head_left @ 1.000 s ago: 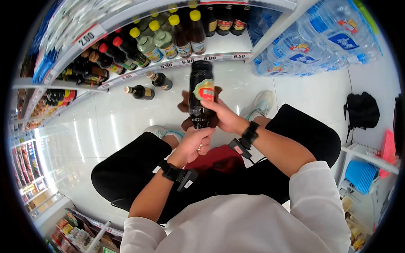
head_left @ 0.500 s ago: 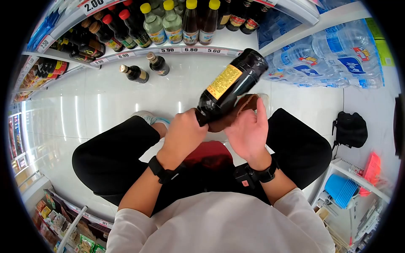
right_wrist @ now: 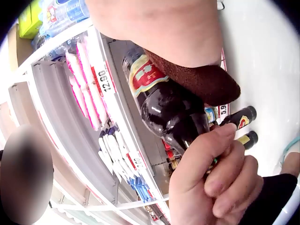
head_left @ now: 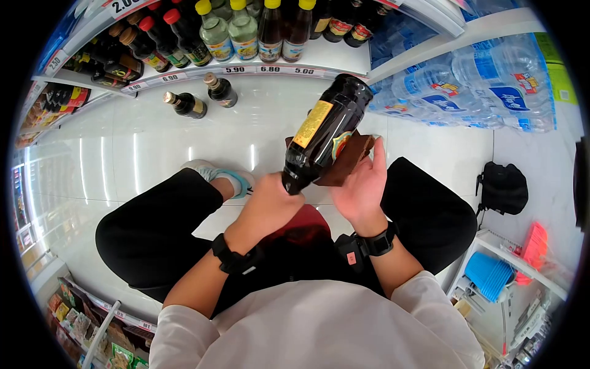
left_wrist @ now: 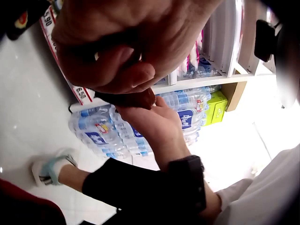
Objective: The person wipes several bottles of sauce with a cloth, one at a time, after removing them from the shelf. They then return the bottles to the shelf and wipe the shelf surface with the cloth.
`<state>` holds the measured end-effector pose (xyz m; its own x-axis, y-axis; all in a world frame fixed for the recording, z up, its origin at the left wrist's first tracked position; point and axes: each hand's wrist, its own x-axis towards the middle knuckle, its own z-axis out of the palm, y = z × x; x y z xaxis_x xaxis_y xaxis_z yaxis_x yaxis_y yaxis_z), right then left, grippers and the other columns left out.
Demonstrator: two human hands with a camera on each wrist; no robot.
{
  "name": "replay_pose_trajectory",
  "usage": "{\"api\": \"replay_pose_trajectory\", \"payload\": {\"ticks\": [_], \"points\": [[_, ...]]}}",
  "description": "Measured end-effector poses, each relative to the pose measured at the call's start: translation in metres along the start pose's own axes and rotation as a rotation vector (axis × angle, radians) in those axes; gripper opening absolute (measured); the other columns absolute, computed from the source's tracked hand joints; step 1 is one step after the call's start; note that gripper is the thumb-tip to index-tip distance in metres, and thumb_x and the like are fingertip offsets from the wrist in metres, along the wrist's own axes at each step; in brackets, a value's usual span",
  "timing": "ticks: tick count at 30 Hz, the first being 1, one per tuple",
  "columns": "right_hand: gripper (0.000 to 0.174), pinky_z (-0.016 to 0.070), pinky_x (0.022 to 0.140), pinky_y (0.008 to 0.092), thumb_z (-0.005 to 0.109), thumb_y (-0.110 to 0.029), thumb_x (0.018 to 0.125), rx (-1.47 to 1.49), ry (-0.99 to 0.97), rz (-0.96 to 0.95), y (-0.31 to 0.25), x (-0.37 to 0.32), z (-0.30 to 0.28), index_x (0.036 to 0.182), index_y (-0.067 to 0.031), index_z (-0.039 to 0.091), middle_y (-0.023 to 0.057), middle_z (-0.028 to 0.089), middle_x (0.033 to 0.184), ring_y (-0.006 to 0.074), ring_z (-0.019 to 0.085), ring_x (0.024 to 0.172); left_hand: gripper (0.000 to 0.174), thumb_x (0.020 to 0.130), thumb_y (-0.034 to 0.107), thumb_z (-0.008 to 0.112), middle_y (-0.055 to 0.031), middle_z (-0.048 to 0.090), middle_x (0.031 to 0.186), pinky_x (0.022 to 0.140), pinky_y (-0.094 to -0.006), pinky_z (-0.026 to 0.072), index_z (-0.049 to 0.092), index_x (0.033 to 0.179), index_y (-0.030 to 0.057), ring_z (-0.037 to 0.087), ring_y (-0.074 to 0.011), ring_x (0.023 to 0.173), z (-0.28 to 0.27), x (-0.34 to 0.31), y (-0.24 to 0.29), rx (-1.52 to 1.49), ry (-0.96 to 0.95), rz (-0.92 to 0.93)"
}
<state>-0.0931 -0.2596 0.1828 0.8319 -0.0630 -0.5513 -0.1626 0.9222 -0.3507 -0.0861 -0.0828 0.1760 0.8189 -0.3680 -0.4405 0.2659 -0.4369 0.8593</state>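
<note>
A dark glass bottle with yellow and red labels tilts up to the right, its base highest. My left hand grips its neck, fingers curled round it, as the right wrist view also shows at the hand. Against the bottle's underside lies a brown cloth. Beneath that cloth is my right hand, palm up with the thumb straight; its other fingers are mostly hidden. In the right wrist view the cloth touches the bottle beside its label.
Two dark bottles stand on the tiled floor near the shelf. Rows of sauce bottles fill that shelf above price tags. Packed water bottles are at the right, with a black backpack and blue containers below.
The bottle has swung from nearly upright to a tilt towards the upper right. My right hand has left the bottle's label side and turned palm up under the cloth; my left still grips the neck.
</note>
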Motion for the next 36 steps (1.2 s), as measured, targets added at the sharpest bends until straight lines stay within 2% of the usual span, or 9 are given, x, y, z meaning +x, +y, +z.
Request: {"api": "replay_pose_trajectory", "payload": {"ticks": [7, 10, 14, 16, 17, 20, 27, 29, 36], "points": [[0.081, 0.0472, 0.098, 0.0494, 0.028, -0.068, 0.093, -0.078, -0.040, 0.153, 0.002, 0.007, 0.006, 0.135, -0.0011, 0.045, 0.0200, 0.060, 0.124, 0.0391, 0.057, 0.114, 0.011, 0.083, 0.001, 0.060, 0.0015, 0.041, 0.050, 0.035, -0.0250, 0.0254, 0.050, 0.079, 0.0036, 0.038, -0.0076, 0.036, -0.005, -0.013, 0.020, -0.779, -0.548, -0.479], [0.077, 0.0471, 0.099, 0.0479, 0.027, -0.066, 0.093, 0.256, -0.412, 0.256, 0.008, 0.006, -0.022, 0.133, -0.0042, 0.047, 0.0190, 0.059, 0.123, 0.0354, 0.058, 0.114, 0.014, 0.088, 0.001, 0.060, 0.0049, 0.035, 0.050, 0.036, -0.0228, 0.0212, 0.050, 0.089, 0.0102, 0.032, -0.0051, 0.037, -0.005, -0.016, 0.022, -1.004, -0.830, -0.654], [0.050, 0.0434, 0.095, 0.0413, 0.048, -0.049, 0.094, -0.082, -0.153, 0.191, 0.013, 0.010, -0.049, 0.127, -0.0103, 0.048, 0.0086, 0.058, 0.111, 0.0268, 0.054, 0.102, 0.009, 0.095, 0.010, 0.049, 0.0072, 0.035, 0.049, 0.039, -0.0215, 0.0212, 0.053, 0.096, 0.0184, 0.031, -0.0051, 0.037, 0.002, -0.015, 0.017, -1.184, -1.128, -0.788], [0.047, 0.0388, 0.078, 0.0365, 0.038, -0.055, 0.098, -0.079, -0.361, 0.253, 0.016, 0.009, -0.036, 0.108, -0.0113, 0.052, 0.0051, 0.057, 0.092, 0.0309, 0.045, 0.083, 0.011, 0.093, 0.013, 0.054, 0.0074, 0.032, 0.049, 0.035, -0.0219, 0.0218, 0.053, 0.096, 0.0026, 0.028, -0.0042, 0.036, 0.012, -0.018, 0.016, -1.403, -1.292, -0.717], [0.039, 0.0419, 0.083, 0.0387, 0.045, -0.047, 0.096, 0.109, -0.613, 0.349, 0.023, 0.015, -0.034, 0.111, -0.0123, 0.051, 0.0036, 0.056, 0.094, 0.0304, 0.049, 0.090, 0.011, 0.097, 0.010, 0.043, 0.0075, 0.035, 0.047, 0.038, -0.0218, 0.0227, 0.048, 0.096, 0.0190, 0.032, -0.0051, 0.036, 0.018, -0.020, 0.012, -1.398, -1.326, -0.780], [0.030, 0.0421, 0.083, 0.0389, 0.054, -0.041, 0.093, 0.296, -0.829, 0.484, 0.022, 0.018, -0.026, 0.106, -0.0147, 0.048, 0.0007, 0.050, 0.088, 0.0285, 0.049, 0.091, 0.016, 0.097, 0.009, 0.043, 0.0070, 0.031, 0.043, 0.034, -0.0233, 0.0204, 0.037, 0.082, 0.0142, 0.030, -0.0063, 0.032, 0.025, -0.026, 0.014, -1.443, -1.326, -0.705], [0.049, 0.0482, 0.095, 0.0372, 0.044, -0.047, 0.096, -0.110, -0.571, 0.359, 0.022, 0.010, -0.034, 0.124, -0.0065, 0.051, 0.0078, 0.060, 0.116, 0.0237, 0.059, 0.105, 0.007, 0.095, 0.012, 0.045, 0.0075, 0.032, 0.047, 0.035, -0.0223, 0.0203, 0.049, 0.089, 0.0145, 0.028, -0.0053, 0.035, 0.022, -0.024, 0.012, -1.607, -1.201, -0.629], [0.056, 0.0492, 0.094, 0.0385, 0.038, -0.053, 0.095, -0.357, -0.059, 0.423, 0.020, 0.004, -0.033, 0.120, -0.0061, 0.055, 0.0114, 0.062, 0.113, 0.0253, 0.061, 0.101, 0.006, 0.095, 0.012, 0.045, 0.0076, 0.032, 0.047, 0.035, -0.0225, 0.0203, 0.049, 0.090, 0.0143, 0.028, -0.0053, 0.035, 0.026, -0.021, 0.007, -1.638, -1.202, -0.623], [0.059, 0.0491, 0.094, 0.0426, 0.035, -0.056, 0.094, 0.030, -0.155, 0.337, 0.019, 0.021, -0.060, 0.120, -0.0064, 0.055, 0.0140, 0.063, 0.113, 0.0278, 0.061, 0.102, 0.013, 0.095, 0.013, 0.045, 0.0078, 0.035, 0.048, 0.036, -0.0217, 0.0226, 0.046, 0.082, 0.0135, 0.030, -0.0050, 0.035, 0.017, -0.015, 0.011, -1.587, -1.089, -0.676]]}}
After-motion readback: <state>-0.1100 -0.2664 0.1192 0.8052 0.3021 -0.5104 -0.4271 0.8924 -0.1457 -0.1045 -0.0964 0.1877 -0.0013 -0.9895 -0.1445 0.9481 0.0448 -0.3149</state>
